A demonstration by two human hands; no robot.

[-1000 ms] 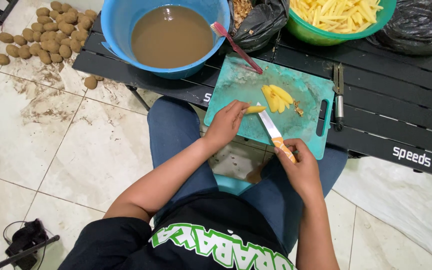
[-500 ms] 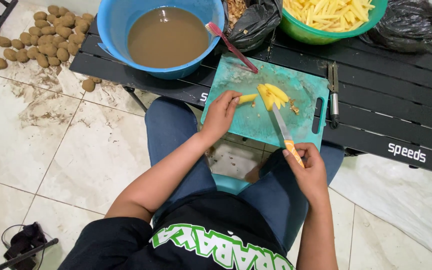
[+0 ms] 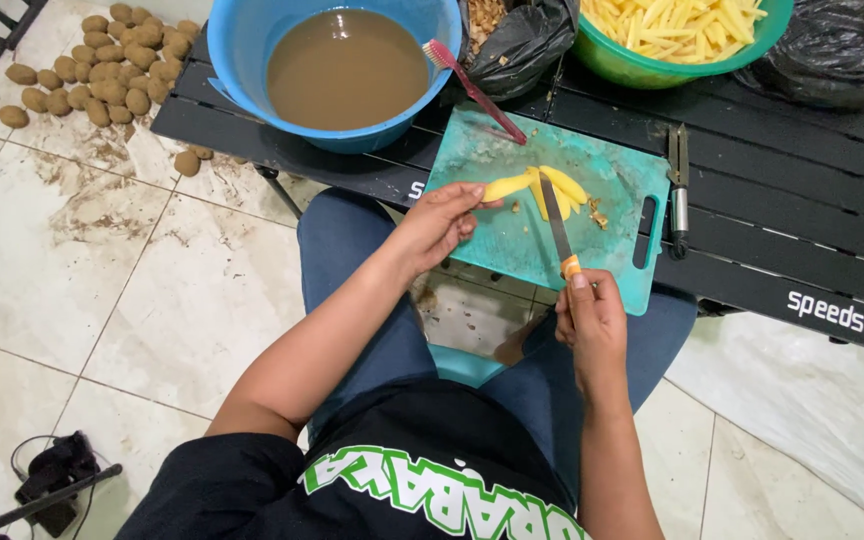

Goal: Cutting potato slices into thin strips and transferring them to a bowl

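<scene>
You have two hands in view: the left hand [image 3: 439, 222] and the right hand [image 3: 592, 318]. One knife [image 3: 559, 226], one teal cutting board [image 3: 512, 245], one peeler [image 3: 678, 185] and one red toothbrush [image 3: 472, 88] are on the one black table [image 3: 802, 250]. Two bowls: one blue bowl [image 3: 242, 50], one green bowl [image 3: 642, 72]. Two black bags [image 3: 522, 45]. The brown potatoes [image 3: 102, 80] on the floor number roughly twenty; the cut strips cannot be counted.

I note a blue basin [image 3: 242, 60] of brown water on the worktop [image 3: 802, 250], red toothbrush [image 3: 472, 88] across its rim, unpeeled potatoes [image 3: 92, 70] on the floor.
</scene>
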